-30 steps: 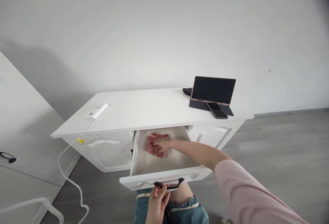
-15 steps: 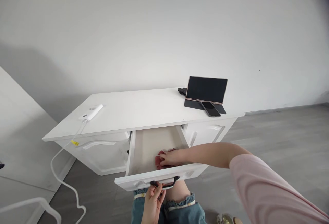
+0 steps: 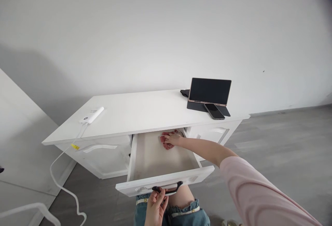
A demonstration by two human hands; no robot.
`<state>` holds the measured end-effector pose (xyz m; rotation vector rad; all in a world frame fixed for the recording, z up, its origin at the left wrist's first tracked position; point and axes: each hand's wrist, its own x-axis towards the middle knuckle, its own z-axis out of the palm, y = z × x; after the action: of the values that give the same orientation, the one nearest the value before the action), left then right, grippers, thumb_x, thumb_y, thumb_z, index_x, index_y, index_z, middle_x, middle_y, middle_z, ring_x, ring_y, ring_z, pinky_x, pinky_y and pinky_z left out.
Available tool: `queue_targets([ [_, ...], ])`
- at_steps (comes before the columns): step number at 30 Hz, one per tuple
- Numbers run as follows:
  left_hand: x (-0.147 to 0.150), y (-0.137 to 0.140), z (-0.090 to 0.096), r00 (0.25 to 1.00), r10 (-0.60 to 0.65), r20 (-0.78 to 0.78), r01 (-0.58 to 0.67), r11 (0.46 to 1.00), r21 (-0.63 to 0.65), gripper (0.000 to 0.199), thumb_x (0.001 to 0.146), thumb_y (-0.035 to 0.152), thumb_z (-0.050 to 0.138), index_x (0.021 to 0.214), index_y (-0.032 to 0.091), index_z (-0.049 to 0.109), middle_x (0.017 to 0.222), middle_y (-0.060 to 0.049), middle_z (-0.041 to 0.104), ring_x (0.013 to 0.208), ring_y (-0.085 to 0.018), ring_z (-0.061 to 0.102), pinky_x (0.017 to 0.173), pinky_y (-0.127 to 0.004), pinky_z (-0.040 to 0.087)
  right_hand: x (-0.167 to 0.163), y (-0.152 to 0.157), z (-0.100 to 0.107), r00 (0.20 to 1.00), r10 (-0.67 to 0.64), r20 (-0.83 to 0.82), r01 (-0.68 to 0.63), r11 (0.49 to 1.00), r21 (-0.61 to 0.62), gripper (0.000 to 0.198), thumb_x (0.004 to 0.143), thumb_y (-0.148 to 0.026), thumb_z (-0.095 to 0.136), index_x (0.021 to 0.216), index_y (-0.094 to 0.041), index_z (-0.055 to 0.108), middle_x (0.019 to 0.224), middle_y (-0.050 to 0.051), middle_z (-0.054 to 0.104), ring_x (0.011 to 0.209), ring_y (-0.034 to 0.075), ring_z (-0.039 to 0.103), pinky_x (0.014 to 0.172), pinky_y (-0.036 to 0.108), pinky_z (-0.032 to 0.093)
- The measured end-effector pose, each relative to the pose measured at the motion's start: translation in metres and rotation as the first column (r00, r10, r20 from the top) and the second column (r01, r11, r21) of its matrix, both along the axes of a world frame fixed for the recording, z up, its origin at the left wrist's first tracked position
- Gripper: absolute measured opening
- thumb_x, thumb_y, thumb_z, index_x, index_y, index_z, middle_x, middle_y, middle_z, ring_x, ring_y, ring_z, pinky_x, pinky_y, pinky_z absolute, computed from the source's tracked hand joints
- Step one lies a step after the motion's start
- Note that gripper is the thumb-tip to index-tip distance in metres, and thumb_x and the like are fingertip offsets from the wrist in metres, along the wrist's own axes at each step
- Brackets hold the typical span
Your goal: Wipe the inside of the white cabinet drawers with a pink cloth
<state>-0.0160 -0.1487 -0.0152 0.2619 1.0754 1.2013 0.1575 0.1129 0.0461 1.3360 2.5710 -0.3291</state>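
Below the desk top, a white drawer [image 3: 147,160] is pulled out toward me. My left hand [image 3: 156,207] grips the left part of its black handle [image 3: 172,189], fingers curled around it. Deep inside the drawer, near its back right, my right hand [image 3: 174,138] presses on a crumpled red patterned cloth [image 3: 168,145]. That hand's fingers are bent over the cloth, which lies against the drawer's bottom. Part of the cloth is hidden under the hand.
On the white desk [image 3: 135,110] stand a tablet [image 3: 210,91] on a dark folding cover, a phone [image 3: 214,111] and a black item [image 3: 184,92] behind. At left lies a white power bank [image 3: 92,115] with a cable [image 3: 58,181] hanging down.
My right hand has moved with the red cloth from the front of the drawer to the back. My left hand stays on the handle.
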Motion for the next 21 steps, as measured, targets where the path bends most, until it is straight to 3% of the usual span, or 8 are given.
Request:
queue_targets([
  [3,0.004,-0.001,-0.002,0.999,0.045,-0.006,-0.045,0.999,-0.001,0.040,0.045,0.044,0.091,0.064,0.023,0.063,0.081,-0.003,0.071,0.080,-0.019,0.069,0.087,-0.032,0.056,-0.001,0.012,0.001,0.996,-0.071,0.046,0.072,0.997,-0.004,0.049,0.074,-0.012,0.062,0.119,-0.032,0.063,0.148,0.004,0.043,0.136,0.036,0.032,0.107,0.055,0.029],
  [7,0.005,-0.002,-0.005,0.998,0.067,-0.013,-0.067,0.998,0.005,0.036,0.048,0.043,0.090,0.066,0.023,0.065,0.081,-0.003,0.071,0.081,-0.019,0.069,0.087,-0.032,0.056,-0.004,0.022,-0.003,0.968,-0.216,0.126,0.221,0.975,-0.021,0.068,0.073,-0.008,0.060,0.137,-0.031,0.050,0.156,0.012,0.027,0.132,0.042,0.039,0.101,0.062,0.035],
  [12,-0.002,-0.001,-0.006,1.000,-0.003,0.028,0.002,1.000,0.021,0.036,0.046,0.036,0.092,0.064,0.022,0.064,0.078,-0.001,0.069,0.075,-0.016,0.067,0.087,-0.031,0.055,-0.008,0.030,-0.006,0.935,-0.323,0.144,0.334,0.940,-0.061,0.064,0.083,-0.014,0.056,0.143,-0.032,0.043,0.153,0.017,0.030,0.131,0.047,0.038,0.093,0.065,0.040],
  [16,-0.003,-0.001,-0.003,1.000,-0.010,0.011,0.010,1.000,0.020,0.036,0.047,0.037,0.091,0.064,0.022,0.063,0.078,-0.001,0.068,0.075,-0.017,0.067,0.088,-0.032,0.055,-0.008,0.023,-0.006,0.934,-0.339,0.109,0.349,0.934,-0.084,0.059,0.084,-0.015,0.054,0.139,-0.033,0.047,0.154,0.016,0.027,0.134,0.048,0.033,0.093,0.067,0.037],
  [21,0.000,-0.001,-0.002,1.000,0.016,0.027,-0.017,1.000,0.018,0.036,0.048,0.038,0.091,0.064,0.022,0.064,0.077,0.000,0.067,0.074,-0.015,0.066,0.084,-0.029,0.056,-0.005,-0.005,-0.007,0.930,-0.365,0.038,0.367,0.924,-0.106,0.040,0.087,-0.023,0.056,0.126,-0.027,0.060,0.143,0.016,0.045,0.124,0.042,0.048,0.096,0.062,0.038],
])
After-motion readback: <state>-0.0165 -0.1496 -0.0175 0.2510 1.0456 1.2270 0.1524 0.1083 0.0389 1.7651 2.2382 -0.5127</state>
